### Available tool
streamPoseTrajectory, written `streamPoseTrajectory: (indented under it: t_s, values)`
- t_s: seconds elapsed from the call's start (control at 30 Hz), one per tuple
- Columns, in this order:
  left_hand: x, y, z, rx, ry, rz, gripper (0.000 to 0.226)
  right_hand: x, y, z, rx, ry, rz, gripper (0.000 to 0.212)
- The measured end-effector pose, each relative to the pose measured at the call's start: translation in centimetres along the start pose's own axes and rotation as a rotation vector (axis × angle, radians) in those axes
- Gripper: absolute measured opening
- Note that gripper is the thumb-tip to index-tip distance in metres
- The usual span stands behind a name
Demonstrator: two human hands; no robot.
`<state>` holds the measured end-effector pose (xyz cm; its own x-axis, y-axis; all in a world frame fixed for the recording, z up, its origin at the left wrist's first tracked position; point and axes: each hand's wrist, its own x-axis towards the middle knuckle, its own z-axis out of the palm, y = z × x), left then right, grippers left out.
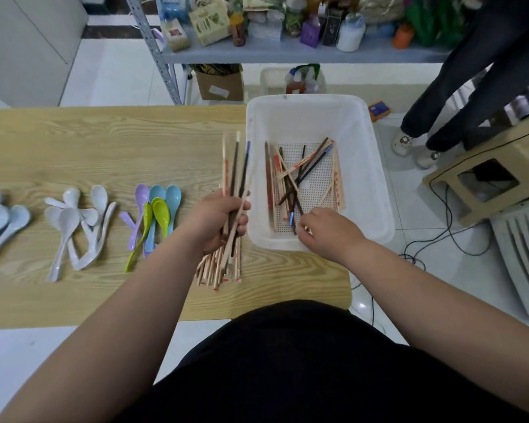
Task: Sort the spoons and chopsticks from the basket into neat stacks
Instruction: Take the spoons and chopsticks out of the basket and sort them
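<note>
While left hand (219, 219) grips chopsticks (234, 166), more touch right hand (327, 230).

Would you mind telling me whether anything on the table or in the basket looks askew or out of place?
The loose chopsticks in the basket lie crisscrossed at many angles. On the table, the white spoons are splayed with handles crossing, not neatly stacked. Nothing looks spilled or broken.

No writing can be read. Red print on the chopsticks (226, 169) in the left grip (219, 219) and in the basket (376, 178) by the right grip (324, 230) is too small. The label on the box (223, 85) far beyond both grips is blurred.
</note>
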<state>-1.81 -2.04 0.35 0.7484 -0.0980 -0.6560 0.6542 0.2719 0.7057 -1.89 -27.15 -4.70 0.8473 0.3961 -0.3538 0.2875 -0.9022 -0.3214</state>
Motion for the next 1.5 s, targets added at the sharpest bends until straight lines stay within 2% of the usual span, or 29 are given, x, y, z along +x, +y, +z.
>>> streamPoseTrajectory:
  t_s: [0.07,0.17,0.2,0.27,0.5,0.6,0.73,0.9,1.03,1.1,1.2,1.23,1.3,1.4,1.5]
  values:
    - [0.3,-0.6,-2.5,0.202,0.159,0.055,0.009,0.2,-0.9,0.4,0.037,0.01,0.001,0.034]
    - [1.4,-2.1,-6.5,0.538,0.388,0.05,0.004,0.2,-1.7,1.3,0.078,0.006,0.032,0.035]
    - [1.8,-2.8,-7.6,0.692,0.438,0.037,0.001,0.1,-1.7,1.5,0.07,-0.002,0.047,0.037]
    - [2.6,-4.4,-9.2,0.915,0.466,-0.001,0.008,0.0,-1.7,1.8,0.046,-0.002,0.061,0.039]
    - [4.6,-6.8,-8.5,1.085,0.392,0.109,0.014,0.1,-2.3,1.6,0.037,0.001,0.104,0.039]
    - [4.7,-7.9,-8.5,1.298,0.333,0.143,0.045,0.1,-2.3,1.7,0.04,0.009,0.125,0.038]
    - [4.3,-9.0,-8.7,1.335,0.267,0.112,0.068,0.1,-2.3,1.9,0.022,0.022,0.135,0.037]
    - [3.9,-8.7,-8.5,1.375,0.24,0.117,0.064,0.1,-2.2,2.0,0.043,0.018,0.123,0.037]
    - [4.0,-7.7,-7.8,1.324,0.307,0.188,0.062,0.2,-1.8,2.0,0.086,0.02,0.11,0.028]
    - [3.9,-6.8,-6.2,1.229,0.369,0.339,0.059,0.5,-1.4,1.9,0.108,-0.004,0.1,0.029]
    - [3.4,-5.3,-2.5,1.178,0.408,0.702,0.052,1.3,-0.5,1.3,0.237,0.0,0.129,0.031]
    - [3.4,-5.0,-1.1,1.21,0.373,0.798,0.051,1.7,-0.1,0.8,0.275,0.025,0.15,0.033]
    - [3.3,-5.1,1.6,1.365,0.232,0.871,0.052,3.0,1.2,-0.3,0.287,0.08,0.196,0.041]
    - [3.2,-6.9,4.6,1.634,0.012,0.784,0.047,5.6,3.7,-1.9,0.239,0.128,0.274,0.058]
    - [3.6,-7.9,5.4,1.732,0.018,0.735,0.048,9.0,6.1,-2.9,0.207,0.107,0.337,0.072]
